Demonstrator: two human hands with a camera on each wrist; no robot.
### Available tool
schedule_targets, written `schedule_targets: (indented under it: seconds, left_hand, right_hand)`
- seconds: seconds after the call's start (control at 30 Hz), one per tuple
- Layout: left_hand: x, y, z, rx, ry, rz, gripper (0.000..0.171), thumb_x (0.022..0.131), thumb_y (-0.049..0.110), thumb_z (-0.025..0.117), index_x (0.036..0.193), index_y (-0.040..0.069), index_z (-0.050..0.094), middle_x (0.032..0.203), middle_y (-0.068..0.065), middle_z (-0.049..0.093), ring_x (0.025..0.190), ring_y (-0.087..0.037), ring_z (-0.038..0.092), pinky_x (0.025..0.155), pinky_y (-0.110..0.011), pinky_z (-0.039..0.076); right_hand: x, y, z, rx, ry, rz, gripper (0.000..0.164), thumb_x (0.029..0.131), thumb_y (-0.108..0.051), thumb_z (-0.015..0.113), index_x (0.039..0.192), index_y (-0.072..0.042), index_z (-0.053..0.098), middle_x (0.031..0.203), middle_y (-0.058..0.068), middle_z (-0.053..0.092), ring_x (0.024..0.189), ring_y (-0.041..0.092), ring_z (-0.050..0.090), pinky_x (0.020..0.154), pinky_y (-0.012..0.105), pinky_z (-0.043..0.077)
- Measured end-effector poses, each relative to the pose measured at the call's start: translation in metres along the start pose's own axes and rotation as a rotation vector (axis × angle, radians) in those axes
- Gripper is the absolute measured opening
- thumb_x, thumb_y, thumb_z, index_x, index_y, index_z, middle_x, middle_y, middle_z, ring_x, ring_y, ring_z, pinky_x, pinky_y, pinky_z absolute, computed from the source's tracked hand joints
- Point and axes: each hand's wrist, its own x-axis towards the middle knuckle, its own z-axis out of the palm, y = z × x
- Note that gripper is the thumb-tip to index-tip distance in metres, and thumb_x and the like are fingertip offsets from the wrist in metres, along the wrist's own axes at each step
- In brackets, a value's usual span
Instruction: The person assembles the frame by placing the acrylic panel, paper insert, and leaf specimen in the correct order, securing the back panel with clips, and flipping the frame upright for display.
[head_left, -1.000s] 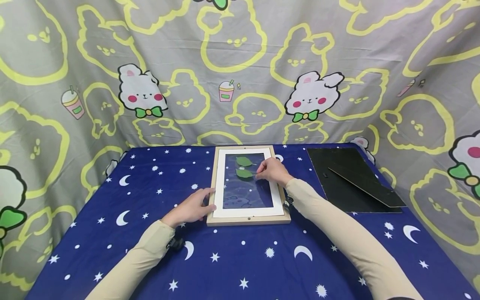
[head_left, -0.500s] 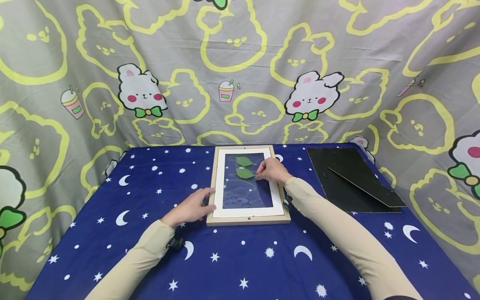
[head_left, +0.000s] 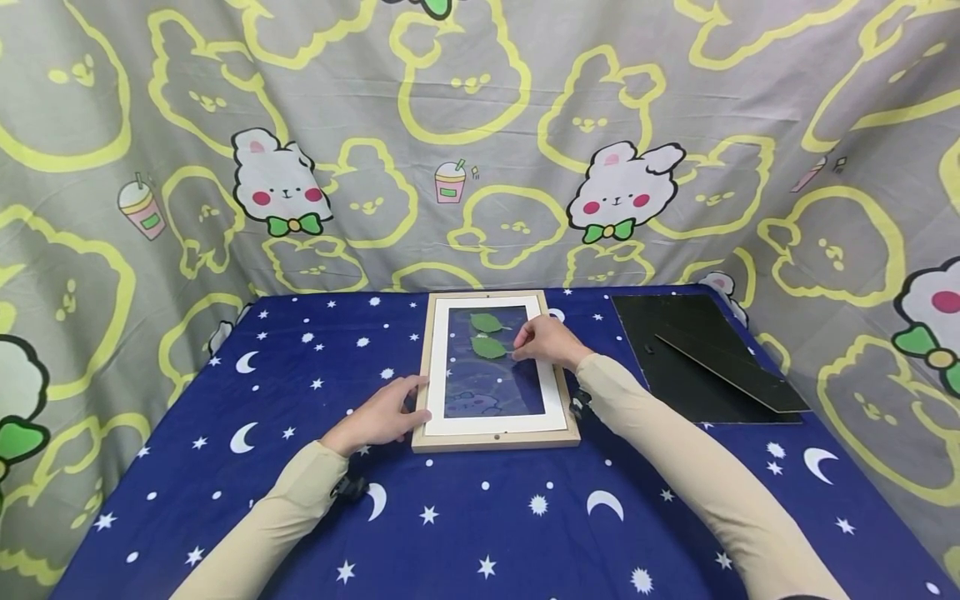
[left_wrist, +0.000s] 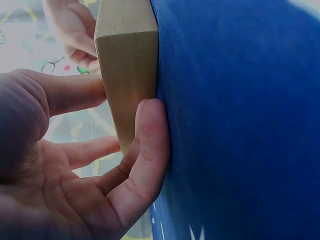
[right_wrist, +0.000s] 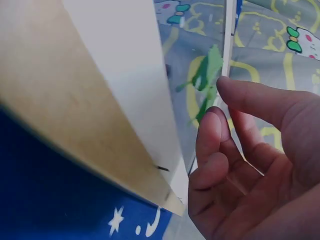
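Note:
A light wooden picture frame [head_left: 495, 443] lies flat, with a white mat [head_left: 435, 367] around its clear pane [head_left: 491, 387]. On the pane are two green leaves, an upper leaf [head_left: 485, 322] and a lower leaf [head_left: 488, 347], stems pointing right. My right hand [head_left: 551, 342] pinches the lower leaf's stem between thumb and fingertips, over the mat's right side. Green blades [right_wrist: 209, 70] show just beyond those fingertips in the right wrist view. My left hand [head_left: 382, 412] rests at the frame's left edge, thumb and index on its rim, other fingers against the wooden side [left_wrist: 127, 80].
A black backing board [head_left: 645, 333] with a raised stand flap [head_left: 731, 375] lies to the right. The table bears a dark blue cloth [head_left: 375, 533] with stars and moons. Behind hangs a grey patterned curtain [head_left: 360, 108].
The head view shifts very slightly. Both hands, the leaves and the frame keep their places.

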Motion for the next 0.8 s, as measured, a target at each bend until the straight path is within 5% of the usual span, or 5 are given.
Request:
schedule_targets:
  seconds: [0.37, 0.8]
  left_hand:
    - [0.000, 0.001, 0.001, 0.002, -0.005, -0.006, 0.063, 0.098, 0.019, 0.068, 0.153, 0.002, 0.041, 0.128, -0.024, 0.053, 0.057, -0.018, 0.060, 0.054, -0.035, 0.053]
    - [0.001, 0.000, 0.000, 0.001, -0.006, -0.011, 0.063, 0.099, 0.019, 0.068, 0.154, 0.003, 0.041, 0.128, -0.023, 0.054, 0.057, -0.019, 0.060, 0.055, -0.035, 0.053]
  right_hand:
    - [-0.020, 0.001, -0.014, 0.004, 0.038, -0.094, 0.004, 0.090, -0.010, 0.075, 0.088, -0.009, 0.072, 0.085, 0.002, 0.067, 0.077, 0.017, 0.057, 0.065, 0.028, 0.044]
    - [-0.044, 0.041, -0.042, -0.038, 0.162, -0.078, 0.005, 0.088, -0.011, 0.076, 0.087, -0.010, 0.071, 0.083, 0.002, 0.068, 0.076, 0.019, 0.059, 0.072, 0.031, 0.046]
